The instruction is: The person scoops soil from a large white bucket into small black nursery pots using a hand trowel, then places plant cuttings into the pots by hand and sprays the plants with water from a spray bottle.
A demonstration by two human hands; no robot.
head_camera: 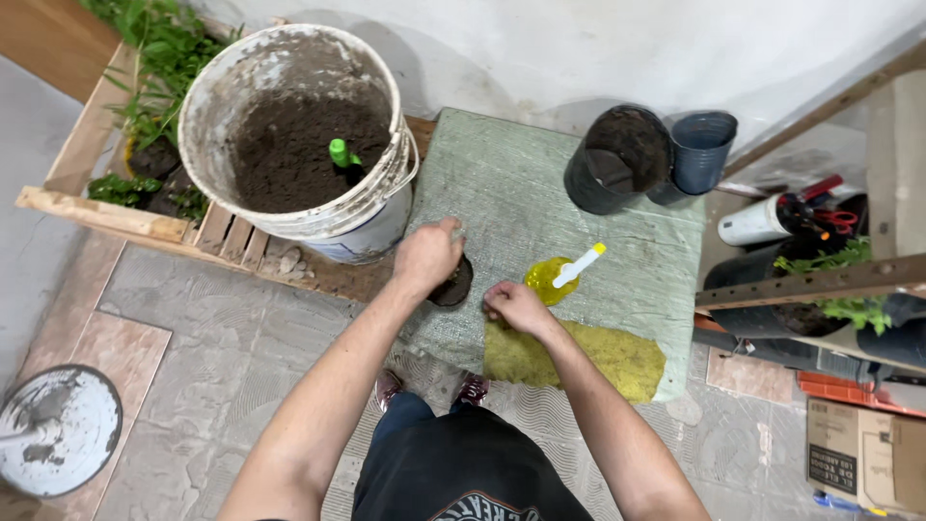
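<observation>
Left hand [427, 256] fingers closed around the small dark pot [453, 285], steadying it on the desk [502, 193]; right hand [516, 307] curled beside it, probably empty.

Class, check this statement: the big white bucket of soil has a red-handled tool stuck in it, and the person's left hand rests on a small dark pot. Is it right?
Not quite. The head view shows the tool handle in the white bucket of soil is green, not red. The rest holds: the left hand rests on the small dark pot.
</observation>
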